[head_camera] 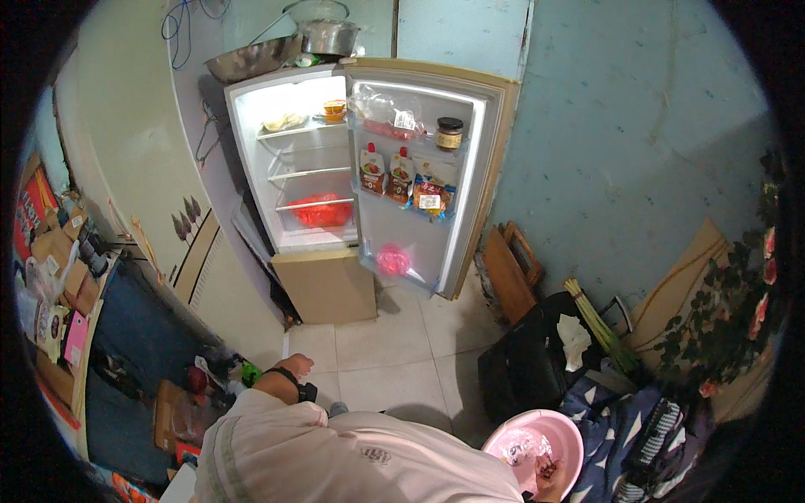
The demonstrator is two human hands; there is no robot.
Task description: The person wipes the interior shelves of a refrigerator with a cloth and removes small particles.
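My left hand [294, 366], with a black watch on its wrist, hangs over the tiled floor with nothing seen in it. At the lower right, my right hand [555, 485] is at the pink plastic basin [569, 434]. A small dark reddish thing [548, 468] shows by its fingers; whether the hand grips it or the basin is unclear. Before me the refrigerator's upper door [409, 242] stands open. A red plastic bag [321, 212] lies on the low shelf. The door racks hold a dark-lidded jar [449, 135], two red-capped pouches [372, 170] and a pink bundle [393, 259].
A wok [251, 60] and a metal pot [330, 38] sit atop the refrigerator. To the right are wooden boards [509, 270], a black suitcase [522, 358], green stalks [600, 324] and patterned cloth [619, 427]. A cluttered table [94, 314] stands left.
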